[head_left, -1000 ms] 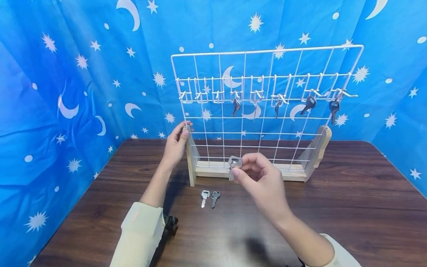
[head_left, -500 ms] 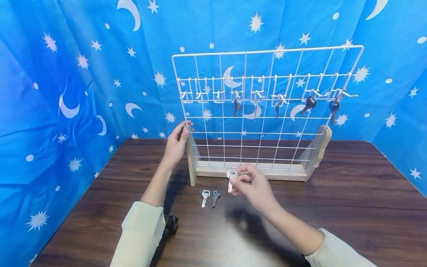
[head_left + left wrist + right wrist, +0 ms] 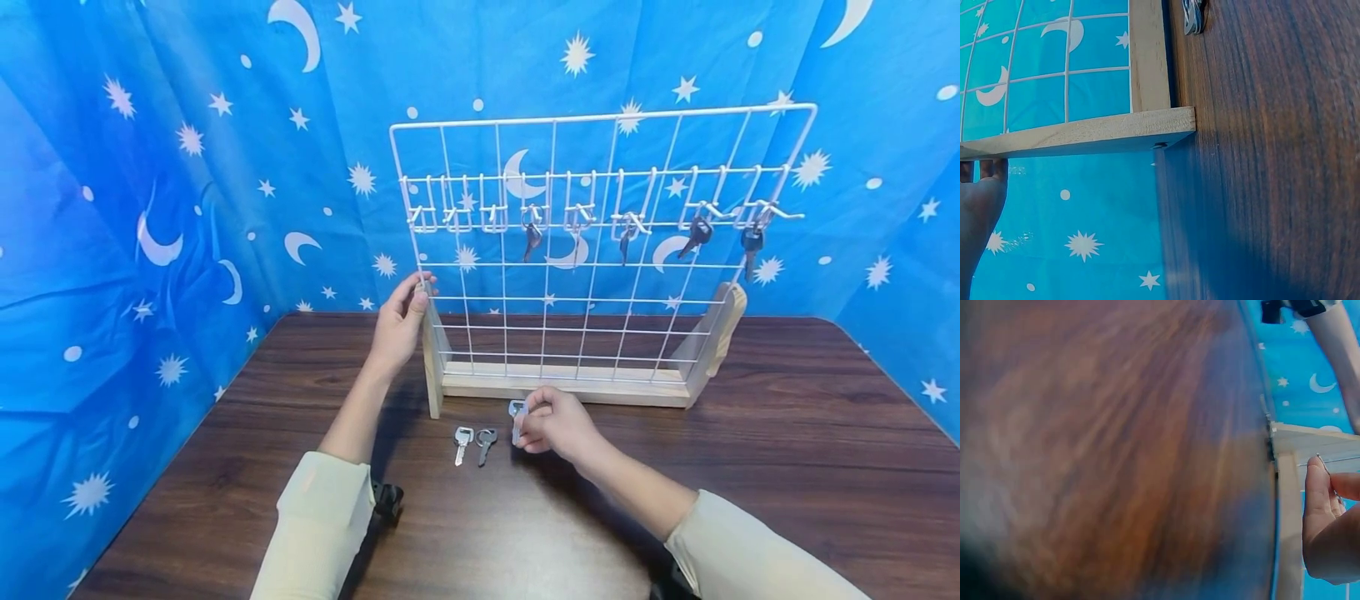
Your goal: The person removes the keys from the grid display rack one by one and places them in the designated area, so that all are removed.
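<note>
My right hand (image 3: 555,427) pinches a silver key (image 3: 516,410) by its edge between thumb and fingers, low over the table in front of the rack. In the right wrist view the thin edge of that key (image 3: 1321,460) shows between the fingertips. Just left of it a silver key (image 3: 462,443) and a darker key with a ring (image 3: 486,445) lie side by side on the wood. My left hand (image 3: 399,327) holds the top of the left wooden upright (image 3: 432,367) of the white wire rack (image 3: 523,298). Part of that hand (image 3: 982,197) appears in the left wrist view.
White hooks line the rack; the three leftmost hold no keys, while keys such as the dark one (image 3: 699,233) hang from the others. A wooden base bar (image 3: 480,382) joins the uprights. Behind stands a blue cloth (image 3: 225,208) with moons and stars. The table (image 3: 810,467) is dark wood.
My right hand has come down from in front of the rack's lower grid toward the table, bringing the pinched key close to the two lying keys. My left hand stays at the upright.
</note>
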`<state>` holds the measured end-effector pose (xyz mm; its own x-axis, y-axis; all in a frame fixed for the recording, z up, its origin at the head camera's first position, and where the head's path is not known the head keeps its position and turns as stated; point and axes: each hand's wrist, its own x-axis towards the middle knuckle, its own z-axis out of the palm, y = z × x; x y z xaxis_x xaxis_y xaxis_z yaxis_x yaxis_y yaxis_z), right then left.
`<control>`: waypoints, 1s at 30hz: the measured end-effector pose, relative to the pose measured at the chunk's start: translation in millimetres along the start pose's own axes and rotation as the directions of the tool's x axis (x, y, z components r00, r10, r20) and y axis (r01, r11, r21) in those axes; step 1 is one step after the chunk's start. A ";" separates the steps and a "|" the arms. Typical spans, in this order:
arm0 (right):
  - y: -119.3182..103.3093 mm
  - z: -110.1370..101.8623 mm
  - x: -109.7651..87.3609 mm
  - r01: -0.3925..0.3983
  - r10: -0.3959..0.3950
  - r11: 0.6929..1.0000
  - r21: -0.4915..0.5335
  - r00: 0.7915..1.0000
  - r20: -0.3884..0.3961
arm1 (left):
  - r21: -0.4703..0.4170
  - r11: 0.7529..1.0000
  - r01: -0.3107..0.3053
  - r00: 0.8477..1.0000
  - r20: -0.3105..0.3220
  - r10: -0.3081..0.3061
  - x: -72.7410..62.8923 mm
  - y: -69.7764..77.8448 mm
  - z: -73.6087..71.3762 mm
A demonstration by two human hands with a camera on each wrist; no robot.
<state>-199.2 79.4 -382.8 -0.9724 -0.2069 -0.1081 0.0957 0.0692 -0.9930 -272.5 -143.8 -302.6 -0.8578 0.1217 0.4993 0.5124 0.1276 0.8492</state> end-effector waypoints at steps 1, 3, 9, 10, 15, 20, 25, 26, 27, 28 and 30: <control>1.7 0.5 1.4 -0.015 0.015 1.000 -0.005 1.000 0.004 | -0.002 1.000 0.002 1.000 0.001 -0.002 0.0 -0.1 0.2; 5.0 1.1 3.9 -0.044 0.044 0.999 -0.015 0.999 0.018 | -0.001 1.000 0.008 1.000 0.002 -0.008 0.0 -0.2 0.6; 12.5 0.1 10.8 -0.120 0.124 0.991 -0.050 0.989 0.081 | 0.012 1.000 0.006 1.000 -0.004 -0.006 1.1 -0.2 0.6; 13.5 -0.4 12.0 -0.128 0.133 0.990 -0.058 0.987 0.093 | 0.010 1.000 0.005 1.000 -0.005 -0.005 1.2 -0.2 0.4; 18.5 -0.6 17.6 -0.169 0.179 0.981 -0.095 0.978 0.110 | 0.003 1.000 0.005 1.000 -0.005 -0.005 0.8 -1.2 -0.8; 17.6 -1.1 19.9 -0.182 0.200 0.975 -0.125 0.969 0.147 | 0.012 1.000 0.002 1.000 -0.010 -0.002 -0.6 -1.1 -2.1; 14.6 -1.1 21.2 -0.197 0.226 0.963 -0.186 0.963 0.146 | 0.022 1.000 0.001 1.000 -0.012 0.000 0.3 0.6 -0.9; 14.9 -0.8 21.4 -0.202 0.232 0.959 -0.200 0.963 0.138 | 0.021 1.000 -0.001 1.000 -0.010 0.002 0.6 1.1 -0.4; 15.0 -0.5 21.5 -0.205 0.235 0.956 -0.211 0.963 0.130 | 0.020 1.000 -0.003 1.000 -0.010 0.003 0.7 1.5 -0.1; 15.1 0.1 21.4 -0.208 0.238 0.953 -0.221 0.964 0.121 | 0.018 1.000 -0.004 1.000 -0.010 0.004 0.8 1.8 0.2; 15.4 1.5 21.1 -0.209 0.239 0.950 -0.234 0.965 0.111 | 0.017 1.000 -0.002 1.000 -0.011 0.002 0.5 2.0 0.3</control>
<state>-217.9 74.6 -400.5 -0.8914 -0.2915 -0.3471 0.2438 0.3374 -0.9093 -271.9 -143.1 -300.7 -0.8570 0.1115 0.5032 0.5149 0.1440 0.8451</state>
